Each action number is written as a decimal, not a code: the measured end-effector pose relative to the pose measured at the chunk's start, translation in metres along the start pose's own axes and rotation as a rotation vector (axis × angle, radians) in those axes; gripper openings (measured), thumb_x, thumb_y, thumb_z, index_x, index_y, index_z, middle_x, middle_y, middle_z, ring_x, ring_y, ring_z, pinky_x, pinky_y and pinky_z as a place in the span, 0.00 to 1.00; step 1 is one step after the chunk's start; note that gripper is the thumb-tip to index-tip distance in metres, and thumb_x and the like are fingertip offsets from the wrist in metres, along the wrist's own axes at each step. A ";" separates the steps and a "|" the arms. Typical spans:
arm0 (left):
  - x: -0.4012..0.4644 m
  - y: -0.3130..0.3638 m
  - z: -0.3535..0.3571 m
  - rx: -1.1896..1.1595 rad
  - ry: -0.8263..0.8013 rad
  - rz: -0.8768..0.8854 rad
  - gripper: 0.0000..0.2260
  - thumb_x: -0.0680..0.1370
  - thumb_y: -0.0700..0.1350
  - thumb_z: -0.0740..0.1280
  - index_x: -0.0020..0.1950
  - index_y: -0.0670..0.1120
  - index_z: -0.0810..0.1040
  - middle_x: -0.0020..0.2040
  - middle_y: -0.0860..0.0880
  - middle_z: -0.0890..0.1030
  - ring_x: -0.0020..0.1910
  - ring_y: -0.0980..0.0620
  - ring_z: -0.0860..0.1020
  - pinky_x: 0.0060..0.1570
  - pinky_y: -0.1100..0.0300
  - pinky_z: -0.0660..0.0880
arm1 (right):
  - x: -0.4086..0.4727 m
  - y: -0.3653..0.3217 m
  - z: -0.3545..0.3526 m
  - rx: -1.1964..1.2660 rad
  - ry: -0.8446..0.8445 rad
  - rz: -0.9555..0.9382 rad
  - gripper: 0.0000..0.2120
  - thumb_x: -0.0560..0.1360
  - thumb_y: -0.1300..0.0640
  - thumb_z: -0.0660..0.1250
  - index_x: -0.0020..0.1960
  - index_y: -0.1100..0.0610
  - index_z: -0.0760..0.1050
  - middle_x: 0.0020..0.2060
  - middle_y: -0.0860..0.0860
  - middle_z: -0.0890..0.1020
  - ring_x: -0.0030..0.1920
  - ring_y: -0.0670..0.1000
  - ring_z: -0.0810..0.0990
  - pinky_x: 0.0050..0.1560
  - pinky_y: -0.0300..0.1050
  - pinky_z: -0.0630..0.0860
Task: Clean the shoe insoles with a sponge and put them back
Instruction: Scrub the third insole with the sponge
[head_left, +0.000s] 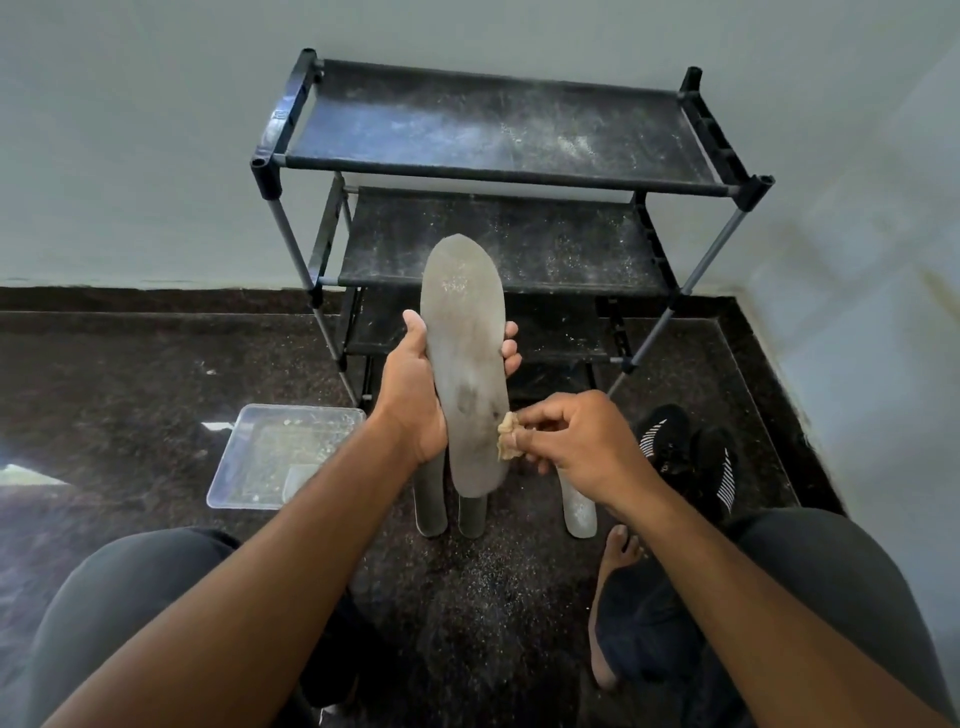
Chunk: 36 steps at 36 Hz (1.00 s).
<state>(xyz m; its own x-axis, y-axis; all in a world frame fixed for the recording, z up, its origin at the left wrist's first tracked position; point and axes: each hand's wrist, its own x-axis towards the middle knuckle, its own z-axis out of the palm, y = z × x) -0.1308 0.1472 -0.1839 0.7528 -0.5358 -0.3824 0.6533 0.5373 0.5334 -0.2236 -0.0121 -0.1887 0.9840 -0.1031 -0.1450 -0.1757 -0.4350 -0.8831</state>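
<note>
My left hand (415, 387) grips a grey shoe insole (465, 338) around its middle and holds it up, toe end pointing away from me. My right hand (576, 441) pinches a small, crumpled tan sponge (506, 435) against the insole's right edge near the heel. Dark smudges mark the insole's lower half. Below it, three more grey insoles lie on the floor: two side by side (432, 501) (471, 512) and one to the right (579, 506), each partly hidden by my hands and the held insole.
A black shoe rack (498, 171) with dusty fabric shelves stands against the wall ahead. A clear plastic tray (280, 457) sits on the dark speckled floor at left. A pair of black shoes with white stripes (691, 452) lies at right. My knees and a bare foot (615, 597) frame the bottom.
</note>
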 end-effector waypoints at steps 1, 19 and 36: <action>0.000 0.000 0.000 0.009 0.002 -0.001 0.41 0.83 0.69 0.46 0.71 0.36 0.75 0.61 0.36 0.81 0.54 0.43 0.81 0.66 0.48 0.77 | 0.000 -0.001 0.000 -0.003 0.017 -0.004 0.04 0.73 0.57 0.77 0.45 0.49 0.84 0.35 0.52 0.85 0.30 0.50 0.80 0.35 0.49 0.80; 0.000 -0.002 0.005 0.432 0.230 0.107 0.38 0.80 0.71 0.44 0.65 0.45 0.79 0.56 0.44 0.87 0.55 0.46 0.86 0.59 0.48 0.81 | -0.004 -0.006 0.007 -0.103 0.364 -0.282 0.13 0.75 0.66 0.73 0.59 0.56 0.84 0.43 0.48 0.85 0.38 0.45 0.83 0.39 0.39 0.81; -0.001 -0.010 0.008 0.388 0.124 0.042 0.37 0.80 0.71 0.44 0.53 0.42 0.79 0.45 0.39 0.77 0.47 0.45 0.78 0.50 0.56 0.79 | -0.006 -0.013 0.028 -0.429 0.432 -0.479 0.22 0.77 0.65 0.72 0.69 0.62 0.74 0.55 0.53 0.79 0.55 0.47 0.77 0.60 0.34 0.75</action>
<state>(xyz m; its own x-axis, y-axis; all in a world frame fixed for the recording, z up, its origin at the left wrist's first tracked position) -0.1393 0.1374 -0.1833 0.7979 -0.4234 -0.4291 0.5604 0.2587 0.7868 -0.2267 0.0188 -0.1890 0.8728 -0.1177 0.4737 0.1839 -0.8197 -0.5425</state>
